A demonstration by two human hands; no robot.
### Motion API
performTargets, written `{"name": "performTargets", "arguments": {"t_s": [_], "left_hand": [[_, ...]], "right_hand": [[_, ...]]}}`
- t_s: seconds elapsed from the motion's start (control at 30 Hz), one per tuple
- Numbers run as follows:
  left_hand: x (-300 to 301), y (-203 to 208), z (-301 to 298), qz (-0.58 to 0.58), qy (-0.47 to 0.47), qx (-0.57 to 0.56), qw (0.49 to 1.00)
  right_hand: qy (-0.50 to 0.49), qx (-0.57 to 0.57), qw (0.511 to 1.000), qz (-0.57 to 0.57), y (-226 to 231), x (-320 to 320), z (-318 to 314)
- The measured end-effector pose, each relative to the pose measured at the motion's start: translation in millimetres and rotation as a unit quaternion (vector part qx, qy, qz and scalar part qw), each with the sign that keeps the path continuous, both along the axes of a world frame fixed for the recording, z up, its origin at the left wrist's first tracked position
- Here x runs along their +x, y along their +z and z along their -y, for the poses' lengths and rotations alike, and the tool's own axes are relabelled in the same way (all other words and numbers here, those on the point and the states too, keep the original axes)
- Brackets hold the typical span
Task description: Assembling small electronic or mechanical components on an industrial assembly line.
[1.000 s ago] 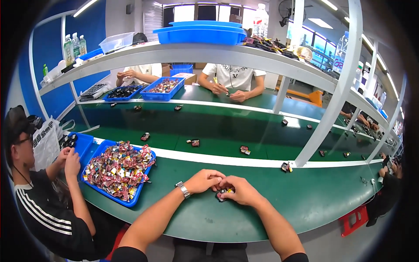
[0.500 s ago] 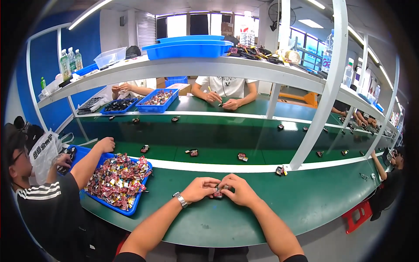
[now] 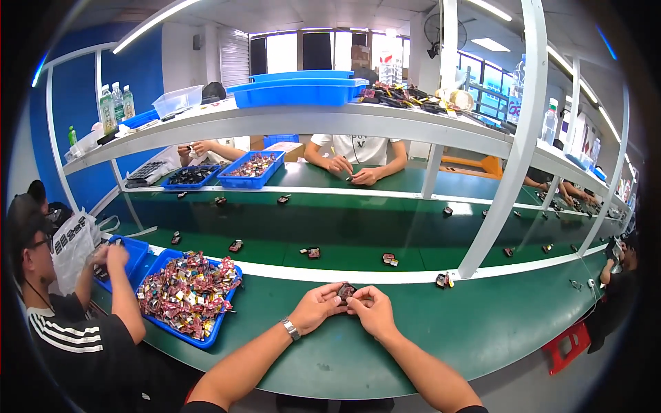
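Between the fingertips of both hands is a small dark part (image 3: 346,292) with reddish patches, tilted up just above the green worktop. My left hand (image 3: 315,308), with a metal watch (image 3: 290,329) on its wrist, grips the part's left side. Pinching the lower right side is my right hand (image 3: 372,313). The fingers cover much of the part, so its exact kind cannot be made out. Similar small red, black and white parts, such as this one (image 3: 390,259), lie spaced out on the green belt (image 3: 358,234) beyond my hands.
Left of my arms stands a blue tray (image 3: 219,330) heaped with reddish parts. A co-worker (image 3: 69,323) sits beside it, both hands together over another blue tray. A white post (image 3: 506,144) and shelf (image 3: 296,125) rise ahead. One part (image 3: 444,280) rests by the post's foot.
My hands have lifted and tilted the part, showing more of its dark face. The left co-worker's hand has drawn back from the belt, where another part now lies. Belt parts appear shifted slightly right.
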State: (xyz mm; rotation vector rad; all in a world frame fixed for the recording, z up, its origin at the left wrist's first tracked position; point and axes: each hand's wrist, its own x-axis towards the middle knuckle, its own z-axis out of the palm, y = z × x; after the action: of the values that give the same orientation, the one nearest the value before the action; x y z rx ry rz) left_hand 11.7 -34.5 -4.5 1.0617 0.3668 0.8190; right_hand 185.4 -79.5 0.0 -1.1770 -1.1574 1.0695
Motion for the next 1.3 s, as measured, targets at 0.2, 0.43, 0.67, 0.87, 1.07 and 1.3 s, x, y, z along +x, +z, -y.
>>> {"name": "performTargets", "arguments": {"t_s": [0.2,0.43,0.67,0.87,1.07,1.3], "left_hand": [[-1.8,7.2,2.9,-0.054,0.084,0.015,0.995],[-1.8,10.3,3.0,-0.121,0.079,0.027,0.989],[0.5,14.2,5.6,-0.161,0.062,0.023,0.985],[-6.6,10.4,-0.4,-0.14,0.003,0.082,0.987],[-5.8,10.6,0.5,-0.147,-0.008,0.064,0.987],[-5.2,11.9,0.9,-0.153,-0.005,0.036,0.988]], "right_hand": [[-0.092,0.237,0.889,0.382,24.9,3.7,7.9],[-0.016,0.314,0.851,0.42,24.3,15.5,3.0],[0.046,0.272,0.858,0.433,23.0,20.1,2.4],[0.042,0.26,0.887,0.38,16.3,17.2,-1.4],[0.058,0.234,0.902,0.359,15.8,18.4,0.9],[0.063,0.229,0.904,0.354,16.0,19.0,2.5]]}}
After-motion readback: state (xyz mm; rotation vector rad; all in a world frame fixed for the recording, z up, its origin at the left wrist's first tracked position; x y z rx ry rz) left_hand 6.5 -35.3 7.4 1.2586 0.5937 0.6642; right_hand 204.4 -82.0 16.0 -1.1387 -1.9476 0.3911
